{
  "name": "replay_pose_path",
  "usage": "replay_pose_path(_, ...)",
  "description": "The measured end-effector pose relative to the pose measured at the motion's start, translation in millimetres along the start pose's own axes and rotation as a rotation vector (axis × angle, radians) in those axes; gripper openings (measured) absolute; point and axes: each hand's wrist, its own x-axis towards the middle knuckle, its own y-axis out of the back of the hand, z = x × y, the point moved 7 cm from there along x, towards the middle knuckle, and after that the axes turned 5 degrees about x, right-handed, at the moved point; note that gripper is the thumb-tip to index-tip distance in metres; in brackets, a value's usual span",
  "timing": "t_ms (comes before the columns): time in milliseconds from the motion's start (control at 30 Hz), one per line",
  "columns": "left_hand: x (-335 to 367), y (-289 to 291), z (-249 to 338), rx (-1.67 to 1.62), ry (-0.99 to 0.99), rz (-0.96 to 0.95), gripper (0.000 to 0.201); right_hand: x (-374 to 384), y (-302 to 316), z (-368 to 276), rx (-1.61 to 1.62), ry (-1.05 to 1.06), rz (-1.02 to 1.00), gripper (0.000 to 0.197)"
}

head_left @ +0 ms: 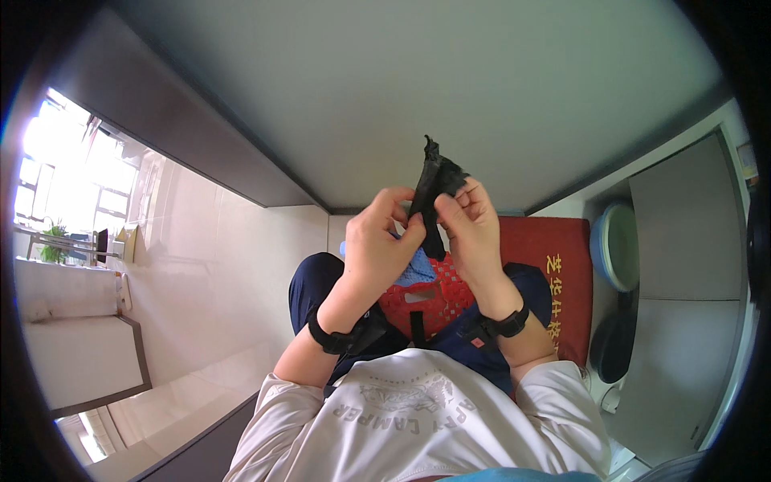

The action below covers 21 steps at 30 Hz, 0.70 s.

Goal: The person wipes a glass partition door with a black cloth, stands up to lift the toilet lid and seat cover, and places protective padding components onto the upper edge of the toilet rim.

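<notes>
In front of my chest I hold up a crumpled, folded black piece (430, 181) of thin material that looks like a plastic bag, with a twisted tip pointing up and away. My left hand (376, 238) pinches its lower left side between thumb and fingers. On its right side my right hand (472, 230) grips a loose flap, with the thumb toward me. The lower end of the black piece hangs between both hands. Below it, between my knees, is a red perforated plastic basket (422, 296). A blue cloth (418, 268) shows there, partly hidden by my left hand.
A grey panel (450, 88) rises close ahead of my hands. To the right lie a red mat (569, 277) with yellow characters, a blue and green basin (620, 247) and a black pan-like object (614, 347) beside a grey cabinet (683, 233). Pale tiled floor (233, 273) stretches left.
</notes>
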Motion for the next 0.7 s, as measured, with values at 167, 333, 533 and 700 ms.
replay_pose_path(167,-6,5,11,0.034,-0.199,-0.095,0.033,-6,-4,8,-0.166,0.057,-0.155,0.033)
replay_pose_path(333,-11,24,-18,-0.076,0.03,-0.312,0.044,10,-5,8,-0.721,0.179,-0.194,0.026)
replay_pose_path(533,-30,93,-90,-0.212,0.193,-0.004,0.035,45,-132,-69,-1.094,1.226,-0.335,0.035)
replay_pose_path(700,-49,131,-121,-0.19,0.302,0.101,0.032,79,-231,-53,-1.303,1.547,-0.556,0.038)
